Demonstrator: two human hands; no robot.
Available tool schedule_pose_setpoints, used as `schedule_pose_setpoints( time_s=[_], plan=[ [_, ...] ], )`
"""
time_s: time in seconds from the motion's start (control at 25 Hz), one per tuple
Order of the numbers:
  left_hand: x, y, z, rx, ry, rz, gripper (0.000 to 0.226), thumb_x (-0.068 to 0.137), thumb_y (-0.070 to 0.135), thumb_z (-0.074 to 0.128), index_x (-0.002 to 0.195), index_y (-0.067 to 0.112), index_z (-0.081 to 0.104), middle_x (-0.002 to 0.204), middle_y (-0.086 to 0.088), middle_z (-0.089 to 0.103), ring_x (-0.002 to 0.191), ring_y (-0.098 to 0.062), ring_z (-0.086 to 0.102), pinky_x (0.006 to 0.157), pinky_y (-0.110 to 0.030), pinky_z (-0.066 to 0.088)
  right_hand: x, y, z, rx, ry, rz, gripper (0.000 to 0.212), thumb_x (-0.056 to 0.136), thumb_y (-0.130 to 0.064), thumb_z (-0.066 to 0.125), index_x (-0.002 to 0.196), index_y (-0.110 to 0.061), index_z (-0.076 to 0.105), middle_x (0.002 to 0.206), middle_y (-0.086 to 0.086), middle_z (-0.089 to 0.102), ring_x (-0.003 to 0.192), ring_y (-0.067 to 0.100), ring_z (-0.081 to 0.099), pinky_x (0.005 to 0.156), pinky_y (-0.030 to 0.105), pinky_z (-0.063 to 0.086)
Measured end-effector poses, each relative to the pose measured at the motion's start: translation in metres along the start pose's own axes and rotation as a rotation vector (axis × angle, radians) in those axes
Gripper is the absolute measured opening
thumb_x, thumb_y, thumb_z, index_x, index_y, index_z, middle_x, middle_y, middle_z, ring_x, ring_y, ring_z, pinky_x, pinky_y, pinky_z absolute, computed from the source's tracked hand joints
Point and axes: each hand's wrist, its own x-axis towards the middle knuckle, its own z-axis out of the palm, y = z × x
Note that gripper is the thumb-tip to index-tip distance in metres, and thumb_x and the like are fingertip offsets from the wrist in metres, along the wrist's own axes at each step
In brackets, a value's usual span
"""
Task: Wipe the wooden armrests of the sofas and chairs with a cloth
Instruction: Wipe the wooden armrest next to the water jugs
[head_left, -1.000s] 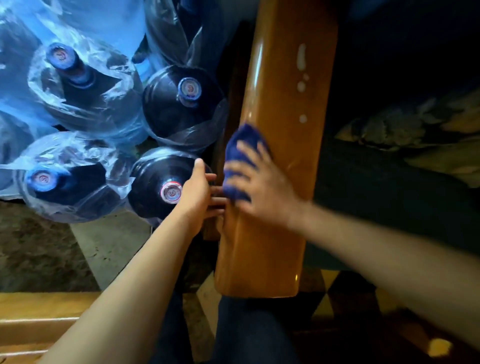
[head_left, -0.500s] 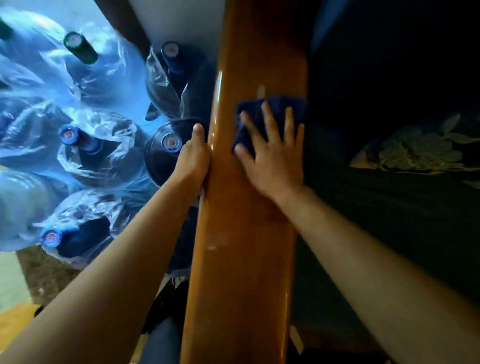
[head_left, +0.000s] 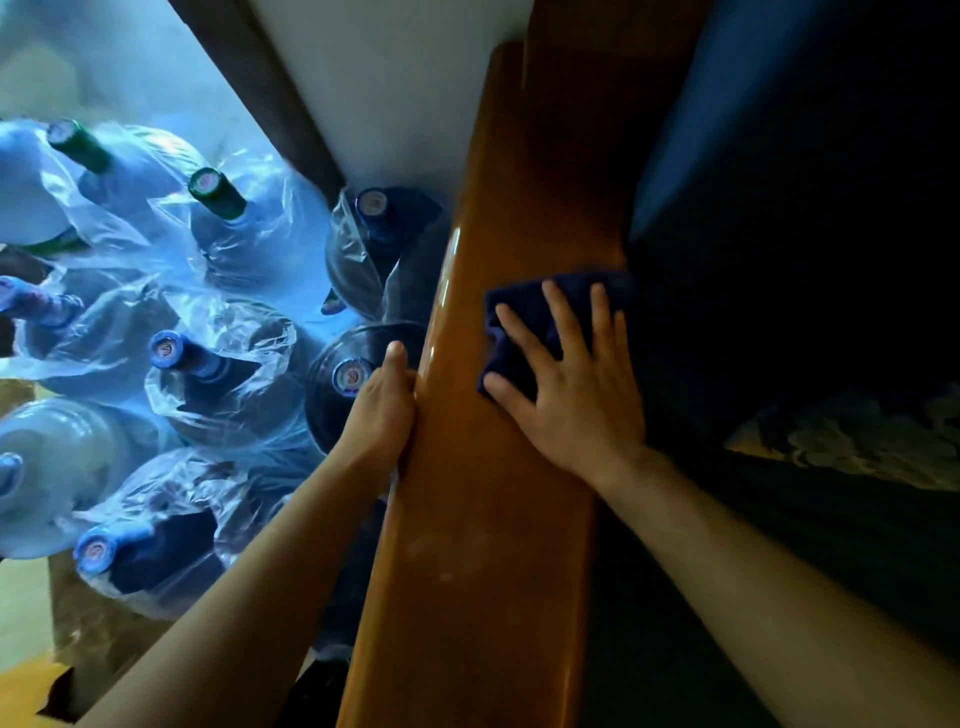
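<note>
A glossy orange-brown wooden armrest (head_left: 483, 519) runs from the bottom centre up to the top of the view. My right hand (head_left: 566, 395) lies flat on it with fingers spread, pressing a dark blue cloth (head_left: 524, 312) against the wood near the armrest's right edge. My left hand (head_left: 382, 410) grips the armrest's left edge, thumb along the side. The cloth's lower part is hidden under my palm.
Several large water bottles (head_left: 208, 364) wrapped in clear plastic crowd the floor left of the armrest. A white wall (head_left: 389, 88) with a dark frame stands behind them. The dark sofa seat and a patterned cushion (head_left: 857, 447) lie to the right.
My right hand has pushed the cloth from the armrest's near left part farther up and across to its right edge. My left hand slid forward along the left edge. The view moved up the armrest.
</note>
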Motion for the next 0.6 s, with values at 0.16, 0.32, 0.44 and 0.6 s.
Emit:
schedule_pose_setpoints(
  time_s=[0.16, 0.32, 0.44, 0.6],
  plan=[
    [0.014, 0.008, -0.005, -0.073, -0.017, -0.034, 0.067, 0.098, 0.068, 0.026, 0.102, 0.017, 0.069, 0.065, 0.002, 0.07, 0.064, -0.015, 0.068, 0.066, -0.038, 0.047, 0.111, 0.01, -0.021, -0.07, -0.078, -0.06, 0.077, 0.082, -0.092, 0.012, 0.152, -0.062, 0.002, 0.172, -0.011, -0.001, 0.157, 0.036, -0.006, 0.12, 0.061, -0.01],
    [0.036, 0.048, 0.005, -0.067, -0.01, -0.001, 0.069, 0.1, 0.066, 0.024, 0.102, 0.013, 0.068, 0.071, -0.002, 0.067, 0.069, -0.019, 0.059, 0.069, -0.039, 0.044, 0.151, -0.008, -0.028, -0.01, 0.062, 0.157, 0.069, 0.095, -0.073, 0.021, 0.158, -0.045, 0.021, 0.17, -0.001, 0.018, 0.154, 0.038, 0.011, 0.123, 0.061, 0.012],
    [0.05, 0.072, 0.009, -0.061, -0.103, 0.083, 0.066, 0.101, 0.064, 0.021, 0.099, 0.019, 0.069, 0.089, -0.006, 0.069, 0.082, -0.02, 0.063, 0.076, -0.04, 0.049, 0.107, -0.031, -0.013, 0.005, 0.14, -0.078, 0.059, 0.099, -0.061, 0.034, 0.154, -0.038, 0.039, 0.167, 0.002, 0.031, 0.152, 0.039, 0.021, 0.123, 0.059, 0.017],
    [0.05, 0.056, 0.006, -0.13, -0.118, 0.05, 0.069, 0.104, 0.057, 0.026, 0.088, 0.009, 0.073, 0.058, 0.0, 0.063, 0.055, -0.012, 0.058, 0.066, -0.034, 0.043, 0.13, -0.011, -0.023, -0.059, -0.047, -0.425, 0.06, 0.094, -0.065, 0.035, 0.15, -0.042, 0.042, 0.168, -0.001, 0.028, 0.156, 0.034, 0.012, 0.126, 0.054, 0.01]
  ],
)
